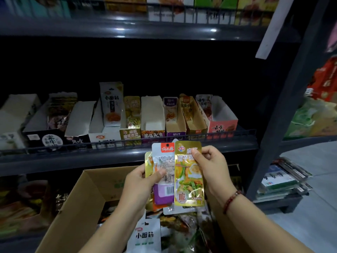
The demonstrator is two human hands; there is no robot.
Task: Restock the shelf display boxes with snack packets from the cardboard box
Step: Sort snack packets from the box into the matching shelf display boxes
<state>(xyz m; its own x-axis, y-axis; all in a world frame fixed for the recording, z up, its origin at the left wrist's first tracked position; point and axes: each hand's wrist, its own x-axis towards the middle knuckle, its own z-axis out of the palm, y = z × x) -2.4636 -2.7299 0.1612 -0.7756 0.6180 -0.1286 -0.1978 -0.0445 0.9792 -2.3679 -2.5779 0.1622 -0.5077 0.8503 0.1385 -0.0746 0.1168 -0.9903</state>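
My left hand (pixel 140 181) grips a fanned stack of snack packets (pixel 163 172), with a white and purple one on top. My right hand (pixel 211 165) pinches the upper part of a gold packet (pixel 187 181) that lies at the right of that stack. Both hands are over the open cardboard box (pixel 85 194), which holds several loose packets, one white (pixel 145 234). Behind them a row of display boxes stands on the shelf: a matching gold box (pixel 130 134), an empty white-lined box (pixel 152 115) and a red box (pixel 223 125) at the right.
A wire rail (pixel 127 141) runs along the shelf's front edge. Another shelf (pixel 127 28) hangs above with more boxes. A dark upright post (pixel 284 99) stands to the right. Flat packs are stacked (pixel 280 181) on a low platform beyond it.
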